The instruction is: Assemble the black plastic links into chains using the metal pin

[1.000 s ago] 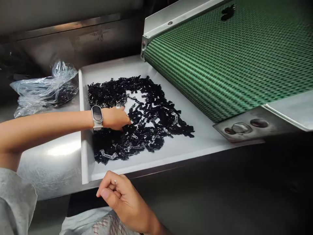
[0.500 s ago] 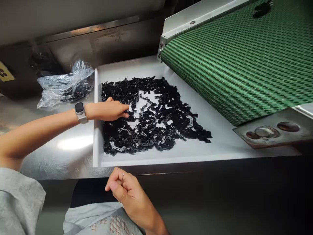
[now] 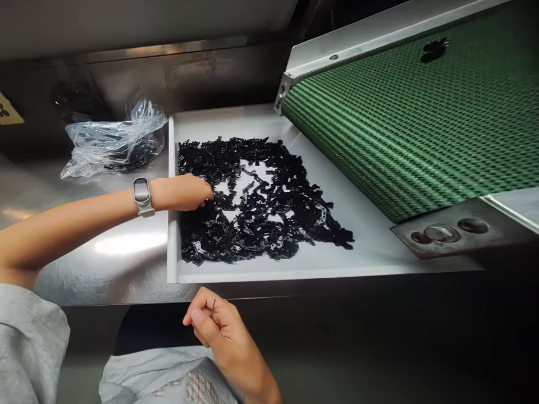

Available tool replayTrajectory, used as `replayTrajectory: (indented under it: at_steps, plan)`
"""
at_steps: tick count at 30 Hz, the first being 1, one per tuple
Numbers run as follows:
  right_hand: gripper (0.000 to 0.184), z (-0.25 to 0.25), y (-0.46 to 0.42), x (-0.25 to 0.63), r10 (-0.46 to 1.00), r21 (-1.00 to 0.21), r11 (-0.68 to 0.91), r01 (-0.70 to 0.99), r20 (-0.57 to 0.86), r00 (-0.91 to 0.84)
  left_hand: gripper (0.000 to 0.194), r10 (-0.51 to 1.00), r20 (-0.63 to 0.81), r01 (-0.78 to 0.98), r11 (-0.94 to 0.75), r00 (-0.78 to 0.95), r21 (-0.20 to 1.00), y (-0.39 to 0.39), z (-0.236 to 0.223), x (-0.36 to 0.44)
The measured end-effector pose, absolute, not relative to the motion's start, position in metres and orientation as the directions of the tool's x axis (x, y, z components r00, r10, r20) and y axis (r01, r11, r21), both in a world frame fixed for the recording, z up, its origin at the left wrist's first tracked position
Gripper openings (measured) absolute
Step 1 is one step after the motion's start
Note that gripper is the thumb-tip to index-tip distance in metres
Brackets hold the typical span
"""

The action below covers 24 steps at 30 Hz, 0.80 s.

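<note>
Your left hand [image 3: 183,192] has drawn back to the left since a second ago: it reached into the middle of the black pieces [image 3: 295,205], and now it sits over the left part of the pile. Your wristband [image 3: 142,192], then above the pieces, is now left of the left wall of the white tray [image 3: 172,252], over the worktop [image 3: 84,275]. Half a second ago a finger pointed out to the right; now the fingers are curled under. For the work at hand, that suggests you are on the left part of the pile rather than its middle.

The pieces lie under and around those curled fingers, with a patch of bare tray just to their right. Your fingertips are turned down and mostly hidden, so I cannot tell whether they pinch a piece.

Your right hand [image 3: 225,339] has kept its place at the near side of the tray, thumb and forefinger pinching a thin pin-like piece [image 3: 214,306] that stands nearly upright. To the right of the pile, the green belt [image 3: 379,140] ends over the tray.
</note>
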State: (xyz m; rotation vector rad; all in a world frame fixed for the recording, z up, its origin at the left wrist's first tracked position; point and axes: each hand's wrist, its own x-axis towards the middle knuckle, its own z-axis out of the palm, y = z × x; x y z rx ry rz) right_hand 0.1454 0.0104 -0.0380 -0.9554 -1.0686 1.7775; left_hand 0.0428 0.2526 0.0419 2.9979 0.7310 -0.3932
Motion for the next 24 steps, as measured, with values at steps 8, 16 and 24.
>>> replayTrajectory:
  at_steps: [8, 16, 24]
  plan:
    - [0.06, -0.039, 0.011, 0.148, 0.916, -0.929, -0.284, -0.237, -0.189, -0.354, 0.029, 0.484, -0.228, 0.469, -0.875, 0.845, -0.122, 0.243, 0.05, 0.043]
    - [0.06, -0.042, 0.009, 0.151, 0.935, -0.951, -0.251, -0.182, -0.189, -0.302, 0.023, 0.536, -0.156, 0.532, -0.844, 0.83, -0.069, 0.245, 0.06, 0.037]
    - [0.057, -0.043, 0.014, 0.163, 0.97, -0.968, -0.187, -0.17, -0.154, -0.187, 0.031, 0.58, -0.041, 0.579, -0.815, 0.814, -0.039, 0.227, 0.068, 0.024]
